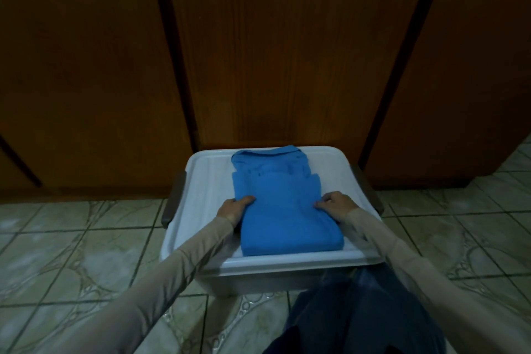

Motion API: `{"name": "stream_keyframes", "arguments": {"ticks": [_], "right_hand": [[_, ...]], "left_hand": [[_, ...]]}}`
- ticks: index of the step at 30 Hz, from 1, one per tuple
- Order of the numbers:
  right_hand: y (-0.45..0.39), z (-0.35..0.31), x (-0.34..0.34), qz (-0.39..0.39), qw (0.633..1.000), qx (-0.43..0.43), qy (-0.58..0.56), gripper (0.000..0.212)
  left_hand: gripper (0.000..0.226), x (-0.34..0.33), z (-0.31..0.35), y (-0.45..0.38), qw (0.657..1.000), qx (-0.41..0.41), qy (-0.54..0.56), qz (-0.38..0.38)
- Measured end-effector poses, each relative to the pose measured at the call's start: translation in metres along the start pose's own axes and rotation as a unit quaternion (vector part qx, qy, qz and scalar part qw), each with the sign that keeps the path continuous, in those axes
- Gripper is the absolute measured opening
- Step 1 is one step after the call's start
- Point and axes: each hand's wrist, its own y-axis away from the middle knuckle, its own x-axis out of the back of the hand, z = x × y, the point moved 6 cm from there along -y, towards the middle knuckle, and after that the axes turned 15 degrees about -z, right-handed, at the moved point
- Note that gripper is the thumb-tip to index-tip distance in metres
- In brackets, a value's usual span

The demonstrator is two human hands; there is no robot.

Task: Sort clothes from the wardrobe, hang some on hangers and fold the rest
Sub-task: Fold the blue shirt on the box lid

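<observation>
Here a folded blue shirt lies flat on the white lid of a plastic bin, collar at the far end, the folded edge toward the person. The left hand grips the shirt's left edge about midway, thumb on top and the fingers curled at the cloth's side. The right hand rests on the right edge, its fingers bent and pinching a small fold of the fabric. Between the two hands the shirt is smooth; beyond the fingers it steps up in layers to the collar. Beige sleeves cover both arms. Dark handles stick out just outside each hand. The bin stands on a tiled floor, with brown wardrobe doors beyond it.
</observation>
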Motion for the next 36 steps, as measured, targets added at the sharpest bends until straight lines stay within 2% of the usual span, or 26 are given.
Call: {"name": "stream_keyframes", "arguments": {"ticks": [2,3,6,9,11,13,15,17,19,22,25,27,32,36], "right_hand": [[-0.005,0.001,0.000,0.003,1.000,0.003,-0.021,0.034],[-0.005,0.001,-0.003,-0.020,0.998,0.005,-0.053,0.034],[0.003,0.002,-0.014,-0.144,0.986,0.009,-0.078,0.022],[0.022,0.005,-0.029,-0.289,0.951,-0.016,-0.108,0.020],[0.025,0.004,-0.030,-0.307,0.945,-0.010,-0.116,0.017],[0.018,0.000,-0.021,-0.241,0.961,-0.005,-0.136,0.029],[0.006,-0.002,-0.005,-0.155,0.974,-0.011,-0.166,0.036],[0.000,-0.007,0.003,-0.109,0.975,-0.005,-0.193,0.030],[-0.002,-0.015,0.008,-0.097,0.971,0.025,-0.218,0.027],[-0.004,-0.024,0.025,-0.071,0.960,0.089,-0.258,0.031],[-0.011,-0.031,0.043,-0.048,0.951,0.120,-0.282,0.034],[-0.020,-0.037,0.051,-0.037,0.948,0.123,-0.291,0.035],[-0.051,-0.051,0.060,0.002,0.948,0.114,-0.298,0.037],[-0.078,-0.048,0.059,0.044,0.960,0.104,-0.257,0.036]], "left_hand": [[0.044,0.000,0.001,-0.004,0.999,0.012,-0.043,-0.015],[0.043,0.000,0.000,-0.005,0.997,0.019,-0.065,-0.028],[0.035,-0.004,-0.006,0.009,0.990,0.083,-0.058,-0.103],[0.018,-0.002,-0.011,0.030,0.963,0.171,-0.065,-0.198],[0.015,0.006,-0.006,0.037,0.957,0.190,-0.071,-0.208],[0.021,0.007,0.004,0.034,0.964,0.177,-0.074,-0.184],[0.040,0.009,0.017,0.018,0.982,0.125,-0.084,-0.113],[0.053,0.007,0.029,0.007,0.986,0.080,-0.139,-0.044],[0.057,0.005,0.037,-0.005,0.981,0.051,-0.189,-0.006],[0.053,0.006,0.049,-0.018,0.991,0.008,-0.134,0.006],[0.040,0.011,0.063,-0.026,0.997,-0.032,0.065,-0.001],[0.039,0.014,0.070,-0.033,0.990,-0.041,0.132,-0.013],[0.041,0.017,0.087,-0.052,0.989,-0.043,0.141,0.005],[0.044,0.023,0.093,-0.072,0.999,-0.042,-0.004,0.033]]}}
